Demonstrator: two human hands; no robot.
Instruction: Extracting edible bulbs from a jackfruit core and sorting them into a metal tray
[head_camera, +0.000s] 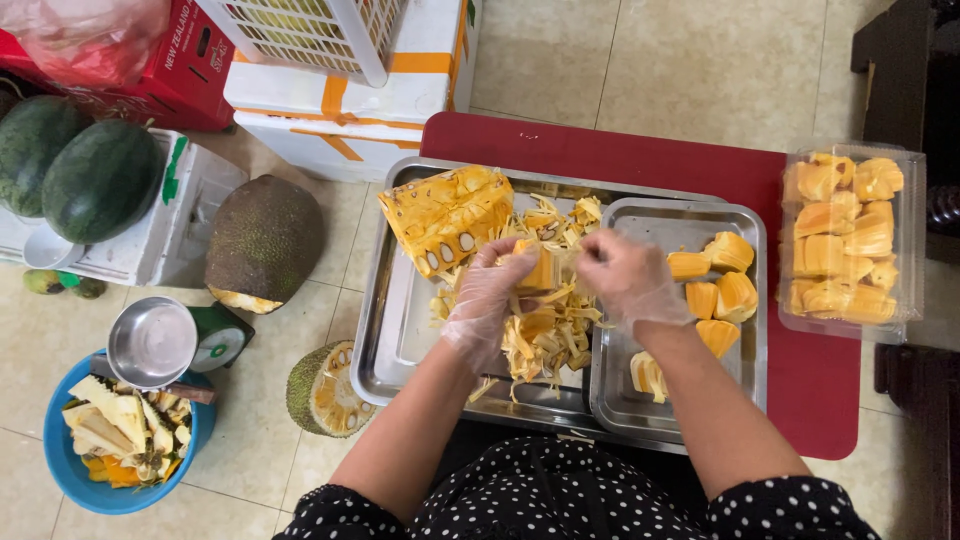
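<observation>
Gloved left hand (487, 290) clasps jackfruit pod (537, 270) | right hand (625, 275) pinches fibres (580, 262)

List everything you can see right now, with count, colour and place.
jackfruit chunk: one, yellow, large tray, far left
large tray: one, steel, on red mat
small tray: one, steel, right part of large tray
pods: several, orange, small tray
plastic box: one, clear, full of pods, right
red mat: one, under trays
jackfruit: one, brown-green, floor
watermelons: two, green, left
blue basin: one, scraps inside
left hand: gloved, holds a pod
right hand: gloved, fingers pulling fibres
</observation>
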